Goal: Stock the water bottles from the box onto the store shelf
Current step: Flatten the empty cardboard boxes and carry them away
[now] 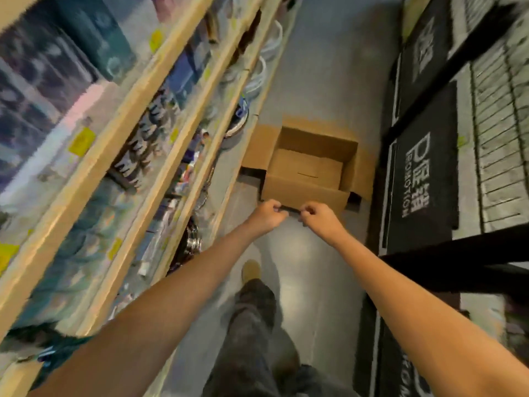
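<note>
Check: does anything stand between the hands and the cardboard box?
Nothing visible does. The left hand and right hand both grip a thin dark bar just in front of the near wall of the box. Its inside shows only cardboard.

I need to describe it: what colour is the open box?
The box is plain brown cardboard; the head view shows it best.

Glossy grey floor (pixel 315 67), black promotion signs (pixel 423 179) and white wire grid panels (pixel 498 144) along the right.
</note>
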A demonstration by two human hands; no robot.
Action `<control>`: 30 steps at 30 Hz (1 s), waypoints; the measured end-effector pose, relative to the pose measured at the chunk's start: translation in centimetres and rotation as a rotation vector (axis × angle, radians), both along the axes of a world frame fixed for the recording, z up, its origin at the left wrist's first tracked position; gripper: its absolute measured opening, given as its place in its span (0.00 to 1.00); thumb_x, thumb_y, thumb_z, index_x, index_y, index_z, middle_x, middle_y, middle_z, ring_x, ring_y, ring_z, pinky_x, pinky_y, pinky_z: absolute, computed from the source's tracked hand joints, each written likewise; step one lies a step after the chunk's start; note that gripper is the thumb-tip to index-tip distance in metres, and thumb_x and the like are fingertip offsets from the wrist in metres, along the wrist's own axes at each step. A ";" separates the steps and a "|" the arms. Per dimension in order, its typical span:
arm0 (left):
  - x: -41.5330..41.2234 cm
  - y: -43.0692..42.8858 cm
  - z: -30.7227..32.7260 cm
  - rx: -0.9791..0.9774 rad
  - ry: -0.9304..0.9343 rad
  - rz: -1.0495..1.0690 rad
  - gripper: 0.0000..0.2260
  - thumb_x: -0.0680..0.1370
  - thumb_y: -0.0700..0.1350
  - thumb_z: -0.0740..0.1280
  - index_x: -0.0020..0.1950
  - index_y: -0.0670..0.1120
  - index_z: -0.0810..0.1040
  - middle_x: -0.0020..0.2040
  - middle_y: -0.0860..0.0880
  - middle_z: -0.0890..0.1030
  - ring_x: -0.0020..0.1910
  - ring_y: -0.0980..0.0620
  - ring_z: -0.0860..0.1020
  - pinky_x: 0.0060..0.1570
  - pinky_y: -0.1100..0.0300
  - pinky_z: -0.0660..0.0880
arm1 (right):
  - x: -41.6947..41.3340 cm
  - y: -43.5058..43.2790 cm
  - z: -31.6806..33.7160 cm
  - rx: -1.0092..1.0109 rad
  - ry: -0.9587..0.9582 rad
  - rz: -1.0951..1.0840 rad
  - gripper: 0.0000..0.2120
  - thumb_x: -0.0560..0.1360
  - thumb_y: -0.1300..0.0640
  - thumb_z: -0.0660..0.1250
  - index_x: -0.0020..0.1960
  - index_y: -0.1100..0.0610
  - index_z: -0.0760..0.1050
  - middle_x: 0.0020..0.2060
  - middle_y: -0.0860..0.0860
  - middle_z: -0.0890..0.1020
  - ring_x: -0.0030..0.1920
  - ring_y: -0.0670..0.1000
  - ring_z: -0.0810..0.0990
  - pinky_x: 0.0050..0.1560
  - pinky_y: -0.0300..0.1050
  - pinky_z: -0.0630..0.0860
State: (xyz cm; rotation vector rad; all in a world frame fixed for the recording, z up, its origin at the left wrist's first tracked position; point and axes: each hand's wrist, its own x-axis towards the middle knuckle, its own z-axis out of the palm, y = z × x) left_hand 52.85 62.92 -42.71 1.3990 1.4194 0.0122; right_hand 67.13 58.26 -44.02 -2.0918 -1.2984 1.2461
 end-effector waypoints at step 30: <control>18.8 18.0 -61.5 -0.598 -0.082 0.490 0.19 0.78 0.45 0.61 0.69 0.43 0.68 0.55 0.45 0.71 0.52 0.50 0.70 0.39 0.60 0.65 | 16.1 16.0 -61.0 -0.372 0.538 -0.848 0.12 0.78 0.58 0.62 0.58 0.63 0.73 0.44 0.54 0.77 0.37 0.51 0.77 0.36 0.43 0.71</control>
